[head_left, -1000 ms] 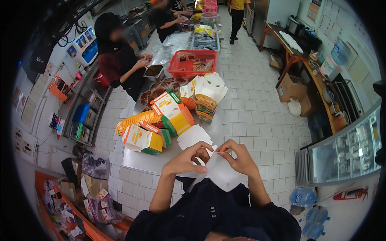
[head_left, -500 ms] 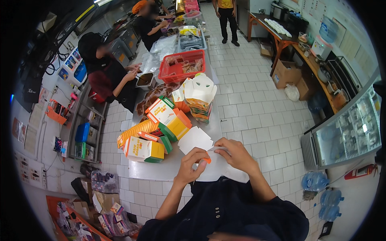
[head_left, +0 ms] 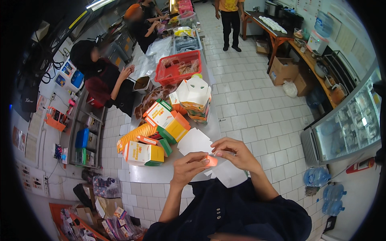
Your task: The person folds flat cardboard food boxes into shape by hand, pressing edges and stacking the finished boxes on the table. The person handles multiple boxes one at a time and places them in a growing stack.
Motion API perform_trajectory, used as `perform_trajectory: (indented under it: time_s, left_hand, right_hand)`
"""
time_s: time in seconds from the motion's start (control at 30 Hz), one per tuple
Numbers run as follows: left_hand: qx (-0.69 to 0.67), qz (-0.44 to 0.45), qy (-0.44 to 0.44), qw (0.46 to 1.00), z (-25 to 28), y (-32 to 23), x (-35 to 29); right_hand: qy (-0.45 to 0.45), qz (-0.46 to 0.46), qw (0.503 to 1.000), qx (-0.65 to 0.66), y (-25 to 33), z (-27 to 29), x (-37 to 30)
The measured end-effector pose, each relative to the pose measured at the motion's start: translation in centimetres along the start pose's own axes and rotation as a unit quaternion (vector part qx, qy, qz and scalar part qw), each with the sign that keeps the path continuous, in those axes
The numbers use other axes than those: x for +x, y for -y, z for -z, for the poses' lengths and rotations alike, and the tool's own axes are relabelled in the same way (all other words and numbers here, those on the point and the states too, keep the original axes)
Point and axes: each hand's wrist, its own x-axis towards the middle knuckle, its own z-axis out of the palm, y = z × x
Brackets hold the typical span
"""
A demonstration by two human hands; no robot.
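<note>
Close to my body, at the table's near end, I hold a partly folded cardboard food carton (head_left: 229, 174) with a white inside and a bit of orange showing. My left hand (head_left: 188, 166) pinches its orange part, fingers closed. On the opposite side, my right hand (head_left: 235, 153) grips the carton's upper edge between thumb and fingers. A white card piece (head_left: 194, 142) lies just beyond my hands; whether it joins the held carton I cannot tell. To the left sit two folded white, yellow and green cartons, a nearer one (head_left: 144, 153) and a farther one (head_left: 165, 118).
A tall stack of nested cartons (head_left: 194, 98) and a row of nested orange cartons (head_left: 136, 134) share the steel table (head_left: 144, 174). Behind them stands a red basket (head_left: 169, 72) with packets. A co-worker (head_left: 106, 82) works at the table's left side.
The held carton has turned, its white panel now hanging lower between my hands. My fingers have shifted along its edges, and more orange shows at my left fingertips.
</note>
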Motion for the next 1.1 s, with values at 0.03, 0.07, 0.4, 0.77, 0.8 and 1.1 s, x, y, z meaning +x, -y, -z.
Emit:
perform_trajectory:
  time_s: [0.03, 0.07, 0.4, 0.77, 0.8, 1.1]
  left_hand:
    - [0.018, 0.003, -0.006, 1.000, -0.2, -0.2, 0.1]
    - [0.039, 0.008, -0.004, 0.999, -0.6, -0.4, 0.1]
    - [0.152, 0.066, -0.121, 0.979, -2.4, -0.6, 0.2]
    - [0.088, 0.180, -0.055, 0.978, 1.2, -1.6, 1.3]
    - [0.019, 0.204, -0.133, 0.970, 1.3, -1.2, 1.2]
    - [0.014, 0.068, -0.327, 0.942, -2.9, -1.2, 0.1]
  right_hand:
    - [-0.021, 0.014, 1.000, -0.016, -0.1, -0.4, -0.1]
    - [-0.041, 0.029, 0.998, -0.033, -0.2, -0.9, -0.1]
    - [-0.073, 0.152, 0.928, -0.331, 1.8, -3.3, -0.3]
    - [-0.286, 0.172, 0.907, -0.256, 0.3, -2.1, 1.7]
    - [-0.285, 0.151, 0.904, -0.279, 0.3, -2.0, 2.0]
    - [-0.176, 0.143, 0.970, 0.083, 0.8, -8.6, 2.7]
